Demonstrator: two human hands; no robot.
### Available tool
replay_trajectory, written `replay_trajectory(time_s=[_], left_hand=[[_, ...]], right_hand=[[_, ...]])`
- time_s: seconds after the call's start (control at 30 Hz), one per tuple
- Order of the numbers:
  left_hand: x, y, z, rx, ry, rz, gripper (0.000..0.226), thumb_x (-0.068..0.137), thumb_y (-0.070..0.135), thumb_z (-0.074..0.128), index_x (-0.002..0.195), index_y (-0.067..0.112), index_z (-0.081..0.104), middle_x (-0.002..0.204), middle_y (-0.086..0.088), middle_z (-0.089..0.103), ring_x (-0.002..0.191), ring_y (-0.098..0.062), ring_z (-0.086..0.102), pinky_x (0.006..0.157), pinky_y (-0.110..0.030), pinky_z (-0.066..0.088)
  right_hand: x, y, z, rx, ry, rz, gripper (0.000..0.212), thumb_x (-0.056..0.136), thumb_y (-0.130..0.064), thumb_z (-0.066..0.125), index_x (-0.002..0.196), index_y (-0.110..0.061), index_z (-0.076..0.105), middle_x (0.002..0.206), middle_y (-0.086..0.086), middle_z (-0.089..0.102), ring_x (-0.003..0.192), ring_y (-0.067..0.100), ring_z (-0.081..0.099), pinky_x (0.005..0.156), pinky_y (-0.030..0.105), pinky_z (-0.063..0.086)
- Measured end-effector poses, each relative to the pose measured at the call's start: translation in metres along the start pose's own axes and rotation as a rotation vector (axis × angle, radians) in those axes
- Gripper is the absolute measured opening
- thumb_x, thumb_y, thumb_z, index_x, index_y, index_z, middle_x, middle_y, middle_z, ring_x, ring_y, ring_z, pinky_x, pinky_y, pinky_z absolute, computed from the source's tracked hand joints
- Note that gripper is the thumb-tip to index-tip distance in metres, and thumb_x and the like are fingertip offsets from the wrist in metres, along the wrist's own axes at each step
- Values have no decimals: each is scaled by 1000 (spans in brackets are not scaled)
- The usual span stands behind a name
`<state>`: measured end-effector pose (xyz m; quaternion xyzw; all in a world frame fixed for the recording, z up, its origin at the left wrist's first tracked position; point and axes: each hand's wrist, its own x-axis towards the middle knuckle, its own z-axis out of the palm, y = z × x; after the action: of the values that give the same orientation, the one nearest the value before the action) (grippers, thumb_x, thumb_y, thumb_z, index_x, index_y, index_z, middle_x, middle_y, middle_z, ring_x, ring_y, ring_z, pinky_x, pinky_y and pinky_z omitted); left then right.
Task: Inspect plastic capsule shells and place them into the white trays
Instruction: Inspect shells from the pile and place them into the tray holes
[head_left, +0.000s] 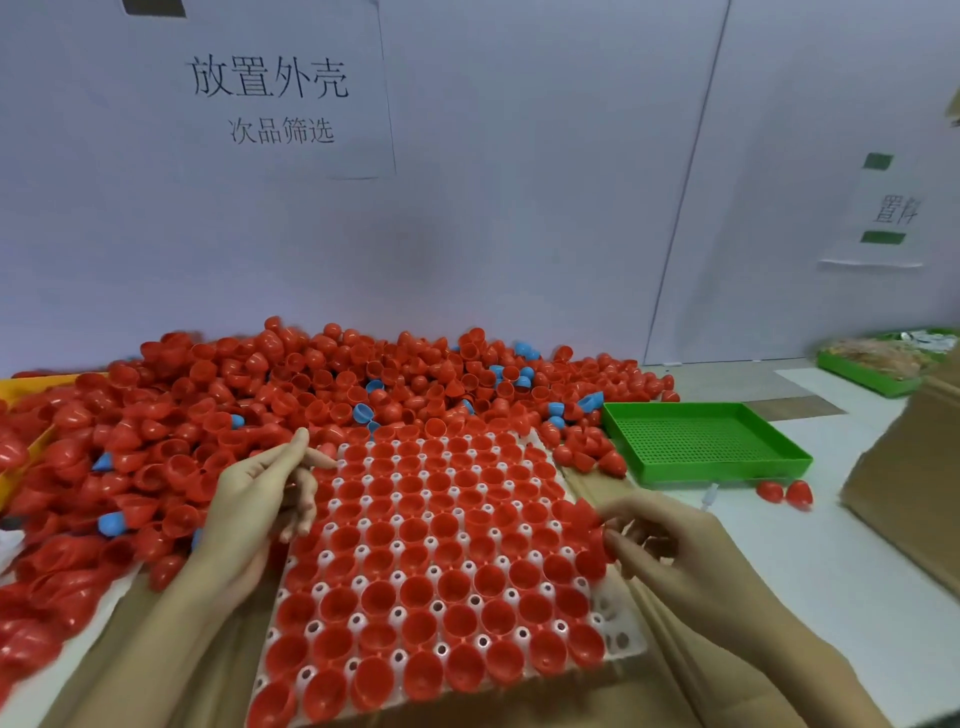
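White tray (621, 642) between your two hands: moulded plastic, a grid of round cups with small holed pegs between them. Nearly every cup holds a red capsule shell (415, 592), open side up, glossy, egg-shaped half, thin-walled. A few cups at the tray's near right corner, just below your right wrist, show bare white.

Your left hand (270, 488) sits at the tray's far left edge, fingers long and loosely spread, not gripping. Index finger points out over the tray's corner cups; the other fingers hang down by the tray's left side. Whether the tips touch a shell, you cannot tell: blurred.

Your right hand (660, 535) is at the tray's right edge, fingers curled in, thumb and fingertips pinching a red shell (589, 512) just above the rightmost column.

Beyond both hands: loose pile of shells (291, 384), mostly red, heaped on the tabletop (831, 587) against the wall. Scattered blue shells (362, 411) in it, same shape.

Right of your right hand, a bit farther out: green tray (727, 447), flat, perforated mesh floor, low rim. Two stray red shells (784, 491) lie just in front of it. Brown cardboard (914, 483) far right, and more under the white tray.
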<state>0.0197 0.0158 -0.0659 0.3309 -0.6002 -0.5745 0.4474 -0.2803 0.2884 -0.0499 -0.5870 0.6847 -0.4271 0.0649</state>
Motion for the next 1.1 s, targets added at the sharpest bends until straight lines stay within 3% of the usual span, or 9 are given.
replay_trajectory(time_s=[0.13,0.23,0.4,0.6,0.87,0.97,1.1], left_hand=[[1,-3,-2,-11,1,-7,43,98,48,63,86,9,78,58,-8,53,43,-18,51,35,-20,37],[1,-4,-2,-24,2,-8,44,97,48,63,85,8,77,58,-9,53,41,-17,51,35,-20,37],[-1,-3,-2,-30,4,15,45,97,47,63,86,6,76,58,-11,53,42,-18,51,35,-20,37],[-2,-2,-3,-24,5,22,43,102,43,60,85,7,77,58,-11,53,43,-19,51,35,-21,38],[-2,-1,-3,12,28,59,43,104,40,59,84,6,76,57,-11,54,41,-17,50,36,-19,38],[-3,-3,-4,162,100,173,41,107,36,57,78,13,76,56,-10,59,41,-15,52,37,-19,41],[-4,-7,-5,687,269,406,26,106,30,59,83,27,69,61,8,64,55,-8,61,51,-20,47]], right_hand=[[-29,-2,-15,-180,-84,-30,32,93,-2,75,103,-33,76,95,-19,72,74,12,69,61,17,50],[-40,-3,-19,-214,-133,-56,26,94,-8,76,103,-33,75,100,-19,68,76,9,69,63,10,47],[-41,-9,-16,-248,-242,-15,19,99,-26,73,107,-44,70,99,-19,63,83,10,68,71,12,48],[-35,-12,-11,-308,-279,0,11,97,-23,74,98,-34,75,93,-18,60,88,7,64,72,13,48],[-28,-14,-13,-350,-368,24,6,98,-29,72,100,-35,74,96,-17,59,89,4,61,76,19,52],[-21,-18,-18,-339,-408,15,3,100,-34,70,100,-37,73,92,-18,64,90,2,63,74,15,50],[-4,-24,-22,-295,-371,19,11,102,-37,67,92,-42,67,79,-22,69,82,0,67,69,13,50]])
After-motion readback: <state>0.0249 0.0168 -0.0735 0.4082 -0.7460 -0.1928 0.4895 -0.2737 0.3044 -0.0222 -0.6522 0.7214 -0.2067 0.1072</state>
